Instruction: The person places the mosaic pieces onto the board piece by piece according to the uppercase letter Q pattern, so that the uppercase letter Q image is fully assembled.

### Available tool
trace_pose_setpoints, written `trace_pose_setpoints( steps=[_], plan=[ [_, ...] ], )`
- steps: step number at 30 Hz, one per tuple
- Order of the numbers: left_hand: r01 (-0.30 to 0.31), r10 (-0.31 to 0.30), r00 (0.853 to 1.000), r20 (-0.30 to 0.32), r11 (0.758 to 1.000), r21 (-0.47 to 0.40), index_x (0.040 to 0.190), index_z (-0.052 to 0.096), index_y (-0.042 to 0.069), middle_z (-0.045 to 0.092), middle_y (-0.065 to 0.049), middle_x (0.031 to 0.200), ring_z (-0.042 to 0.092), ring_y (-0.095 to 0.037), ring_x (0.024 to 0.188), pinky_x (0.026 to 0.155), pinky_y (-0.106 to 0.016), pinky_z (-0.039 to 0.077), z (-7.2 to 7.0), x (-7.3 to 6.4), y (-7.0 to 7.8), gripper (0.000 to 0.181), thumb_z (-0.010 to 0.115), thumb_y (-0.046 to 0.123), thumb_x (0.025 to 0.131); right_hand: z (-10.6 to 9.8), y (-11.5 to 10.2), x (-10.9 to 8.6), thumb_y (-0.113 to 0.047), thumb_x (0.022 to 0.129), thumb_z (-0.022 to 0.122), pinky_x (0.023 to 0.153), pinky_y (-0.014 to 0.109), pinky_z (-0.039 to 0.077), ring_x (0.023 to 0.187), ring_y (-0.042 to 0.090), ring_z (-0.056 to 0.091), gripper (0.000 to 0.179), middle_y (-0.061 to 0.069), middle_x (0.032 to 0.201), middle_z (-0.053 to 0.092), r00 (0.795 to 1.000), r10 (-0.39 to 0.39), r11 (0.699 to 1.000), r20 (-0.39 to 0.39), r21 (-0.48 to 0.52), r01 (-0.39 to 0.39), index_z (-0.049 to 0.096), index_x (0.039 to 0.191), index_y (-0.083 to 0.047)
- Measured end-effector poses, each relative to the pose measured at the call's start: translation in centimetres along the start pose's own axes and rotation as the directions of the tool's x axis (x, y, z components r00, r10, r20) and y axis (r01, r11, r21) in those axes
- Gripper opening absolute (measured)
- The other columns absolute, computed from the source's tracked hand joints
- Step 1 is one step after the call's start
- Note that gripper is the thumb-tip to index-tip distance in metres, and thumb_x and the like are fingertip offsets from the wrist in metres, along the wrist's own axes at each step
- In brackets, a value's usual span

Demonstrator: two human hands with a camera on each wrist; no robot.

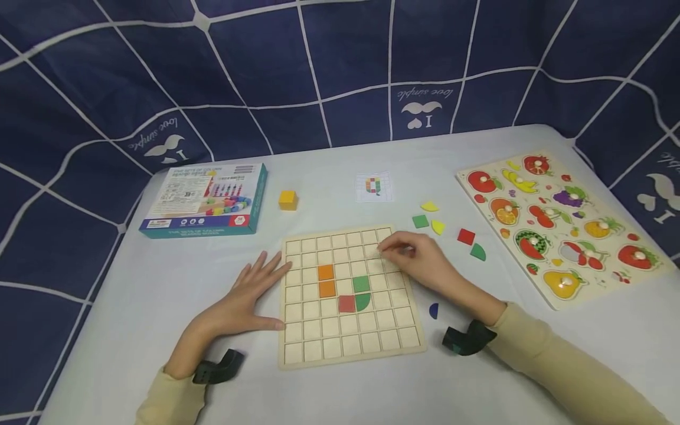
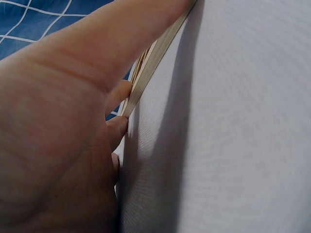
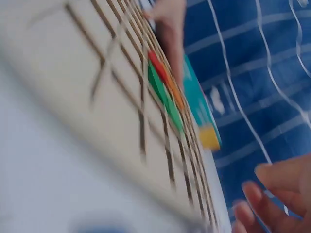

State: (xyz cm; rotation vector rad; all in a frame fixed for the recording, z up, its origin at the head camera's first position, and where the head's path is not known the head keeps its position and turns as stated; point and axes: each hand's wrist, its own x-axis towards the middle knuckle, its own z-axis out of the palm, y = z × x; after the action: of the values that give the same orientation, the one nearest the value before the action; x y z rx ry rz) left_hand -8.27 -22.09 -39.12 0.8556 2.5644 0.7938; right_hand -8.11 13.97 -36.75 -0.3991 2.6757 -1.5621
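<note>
A wooden grid board (image 1: 332, 348) lies on the white table. In its cells are two orange squares (image 1: 326, 280), a green square (image 1: 361, 284), a red square (image 1: 347, 304) and a green quarter circle (image 1: 363, 302). My left hand (image 1: 239, 298) spreads its fingers against the board's left edge, and the thumb touches that side too; the left wrist view shows fingertips on the rim. Over the board's upper right cells hovers my right hand (image 1: 419, 257), its fingers loosely bent. No piece shows between the right fingers (image 3: 272, 182) in the right wrist view.
Right of the board lie a blue half circle (image 1: 434, 310), a loose green square (image 1: 420, 221), yellow pieces (image 1: 438, 227), a red square (image 1: 466, 236) and a green quarter circle (image 1: 478, 252). Around are a pattern card (image 1: 373, 187), yellow cube (image 1: 288, 200), box (image 1: 202, 200) and fruit puzzle (image 1: 584, 283).
</note>
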Motion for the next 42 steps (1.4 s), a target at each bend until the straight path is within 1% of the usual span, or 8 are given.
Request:
trace_pose_setpoints(
  steps=[2,6,11,19,25,27,37,42],
  plan=[
    [-0.002,0.002,1.000,-0.002,1.000,0.001,0.149,0.025,0.019,0.009,-0.010,0.155,-0.010,-0.032,0.139,0.106,-0.055,-0.007,0.0,0.0,0.1,0.104,0.076,0.056,0.067,-1.7,1.1,-0.5,-0.002,0.085,0.067,0.077,0.037,0.048,0.092,0.021,0.057,0.016,0.007,0.099,0.065,0.994,0.039,0.999,-0.102,0.004,-0.038,0.068,0.100,-0.003],
    [-0.009,0.009,1.000,-0.009,1.000,0.004,0.149,0.025,0.019,0.009,-0.010,0.155,-0.010,-0.032,0.139,0.106,-0.055,-0.007,-0.1,-0.1,0.1,0.104,0.076,0.056,0.067,-4.5,3.2,-2.2,-0.001,0.086,0.065,0.092,0.046,0.040,0.109,0.028,0.050,0.023,0.014,0.112,0.059,0.958,0.098,0.994,-0.268,-0.019,-0.107,0.063,0.109,0.001],
    [-0.017,0.017,1.000,-0.018,1.000,-0.002,0.149,0.025,0.020,0.010,-0.011,0.155,-0.010,-0.033,0.139,0.106,-0.055,-0.007,0.0,0.0,0.0,0.105,0.078,0.054,0.066,-6.3,4.7,-3.3,-0.001,0.088,0.063,0.096,0.047,0.037,0.113,0.030,0.048,0.028,0.016,0.116,0.057,0.922,0.146,0.985,-0.358,-0.037,-0.171,0.061,0.115,0.002],
    [0.007,-0.007,1.000,-0.002,1.000,-0.004,0.150,0.025,0.020,0.008,-0.008,0.155,-0.011,-0.030,0.139,0.106,-0.053,-0.008,0.3,0.0,-0.3,0.106,0.078,0.055,0.065,-6.7,5.9,-3.3,0.005,0.086,0.062,0.097,0.046,0.038,0.114,0.032,0.049,0.032,0.018,0.119,0.056,0.918,0.159,0.976,-0.364,-0.082,-0.201,0.059,0.118,0.002],
    [0.020,-0.021,1.000,0.008,1.000,0.011,0.150,0.023,0.022,0.007,-0.007,0.156,-0.013,-0.028,0.139,0.107,-0.052,-0.008,0.0,0.0,-0.2,0.108,0.078,0.058,0.063,-6.6,6.3,-3.0,0.008,0.084,0.063,0.085,0.015,0.044,0.102,0.027,0.056,0.032,0.016,0.114,0.059,0.918,0.145,0.977,-0.370,-0.095,-0.192,0.060,0.116,0.002],
    [0.017,-0.017,1.000,0.008,1.000,0.010,0.150,0.023,0.022,0.007,-0.007,0.156,-0.012,-0.029,0.139,0.107,-0.052,-0.008,0.0,0.1,-0.1,0.108,0.078,0.057,0.063,-6.5,6.4,-3.0,0.007,0.084,0.064,0.081,0.010,0.043,0.099,0.025,0.056,0.031,0.016,0.112,0.059,0.916,0.148,0.976,-0.373,-0.095,-0.196,0.060,0.115,0.002],
    [0.000,0.000,1.000,-0.003,1.000,0.012,0.150,0.024,0.021,0.008,-0.008,0.155,-0.011,-0.030,0.139,0.107,-0.052,-0.008,0.1,0.2,-0.2,0.107,0.078,0.055,0.064,-6.4,6.5,-3.4,0.004,0.078,0.072,0.088,0.028,0.045,0.104,0.030,0.056,0.041,0.017,0.116,0.056,0.930,0.153,0.963,-0.336,-0.162,-0.217,0.060,0.117,0.002],
    [-0.005,0.005,1.000,-0.003,1.000,0.006,0.150,0.024,0.019,0.009,-0.010,0.155,-0.011,-0.032,0.139,0.106,-0.054,-0.008,0.1,0.2,-0.3,0.106,0.078,0.055,0.065,-6.3,6.9,-3.4,0.005,0.077,0.073,0.082,0.015,0.045,0.096,0.026,0.059,0.037,0.015,0.109,0.062,0.936,0.095,0.961,-0.339,-0.213,-0.175,0.063,0.113,0.000]
  ],
)
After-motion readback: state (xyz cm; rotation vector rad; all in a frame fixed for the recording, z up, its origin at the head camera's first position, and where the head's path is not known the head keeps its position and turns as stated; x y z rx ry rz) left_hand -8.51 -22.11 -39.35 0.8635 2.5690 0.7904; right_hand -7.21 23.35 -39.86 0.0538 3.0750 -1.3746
